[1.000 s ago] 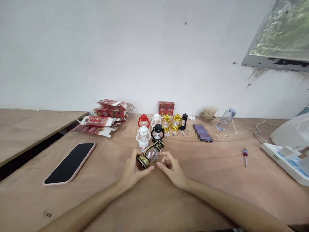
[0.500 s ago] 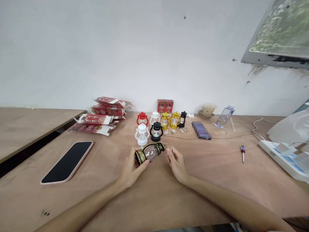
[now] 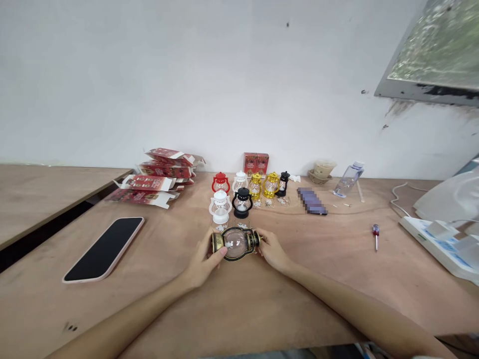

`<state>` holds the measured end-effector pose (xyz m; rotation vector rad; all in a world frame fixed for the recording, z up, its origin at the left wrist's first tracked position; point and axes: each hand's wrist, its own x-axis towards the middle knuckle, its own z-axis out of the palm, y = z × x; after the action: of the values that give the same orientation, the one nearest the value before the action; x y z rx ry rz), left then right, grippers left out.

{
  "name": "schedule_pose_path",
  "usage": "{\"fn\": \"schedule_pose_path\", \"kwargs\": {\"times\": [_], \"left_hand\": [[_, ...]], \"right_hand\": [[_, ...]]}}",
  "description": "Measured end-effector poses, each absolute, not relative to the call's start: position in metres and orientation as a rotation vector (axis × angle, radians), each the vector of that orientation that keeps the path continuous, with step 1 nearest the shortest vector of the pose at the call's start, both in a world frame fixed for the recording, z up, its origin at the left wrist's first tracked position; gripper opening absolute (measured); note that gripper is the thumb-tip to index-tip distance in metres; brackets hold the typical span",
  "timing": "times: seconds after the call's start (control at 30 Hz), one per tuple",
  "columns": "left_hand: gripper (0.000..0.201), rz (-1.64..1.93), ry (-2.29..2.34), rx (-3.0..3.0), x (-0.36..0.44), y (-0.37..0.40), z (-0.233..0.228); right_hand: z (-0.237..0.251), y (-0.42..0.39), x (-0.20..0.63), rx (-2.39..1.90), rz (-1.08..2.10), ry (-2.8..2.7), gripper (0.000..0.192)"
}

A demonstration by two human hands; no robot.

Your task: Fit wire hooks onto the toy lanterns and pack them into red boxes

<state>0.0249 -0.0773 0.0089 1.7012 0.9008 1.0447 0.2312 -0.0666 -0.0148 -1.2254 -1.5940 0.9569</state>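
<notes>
A small bronze-and-black lantern (image 3: 236, 243) with a clear globe lies on its side between my hands, just above the table. My left hand (image 3: 204, 259) is closed around its base, thumb along the near side. At the capped top end, my right hand (image 3: 272, 250) has its fingers closed against the lantern; any thin wire in those fingers is hidden. Right behind stand a white lantern (image 3: 220, 207) and a black lantern (image 3: 242, 203), upright, with small metal and white parts (image 3: 244, 226) lying in front of them.
Farther back stand a red lantern (image 3: 220, 183), gold lanterns (image 3: 271, 185) and red boxes (image 3: 256, 164). Flattened cartons (image 3: 149, 183) and a phone (image 3: 105, 249) lie left. A blurred phone (image 3: 312, 201), bottle (image 3: 349, 179), cup (image 3: 322, 171), screwdriver (image 3: 376, 237) and power strip (image 3: 441, 247) are right.
The lantern has turned from tilted to nearly level. My right hand, earlier apart from it with a thin bent wire at the fingertips, now touches its top end; the wire no longer shows.
</notes>
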Motion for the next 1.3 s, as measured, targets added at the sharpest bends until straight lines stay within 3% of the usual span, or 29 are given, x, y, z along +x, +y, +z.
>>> {"fn": "schedule_pose_path", "kwargs": {"times": [0.27,0.53,0.73,1.0,1.17,1.3], "left_hand": [[0.029,1.009,0.993,1.968,0.026,-0.082,0.010],[0.025,1.012,1.210,1.947,0.028,-0.083,0.015],[0.026,1.123,1.211,1.902,0.023,-0.075,0.013],[0.034,1.646,1.160,1.961,0.015,-0.059,0.022],[0.038,1.847,1.265,2.364,0.007,-0.063,0.030],[0.042,1.660,1.232,2.607,0.004,-0.067,0.032]], "right_hand": [[-0.010,-0.067,0.233,-1.111,1.081,-1.528,0.007],[-0.014,-0.066,0.234,-1.082,1.018,-1.421,0.041],[-0.016,-0.064,0.233,-1.087,1.005,-1.261,0.045],[-0.012,-0.040,0.268,-1.257,0.464,-1.110,0.043],[-0.014,-0.034,0.287,-1.370,-0.074,-1.865,0.031],[-0.018,-0.033,0.285,-1.442,-0.368,-2.215,0.020]]}}
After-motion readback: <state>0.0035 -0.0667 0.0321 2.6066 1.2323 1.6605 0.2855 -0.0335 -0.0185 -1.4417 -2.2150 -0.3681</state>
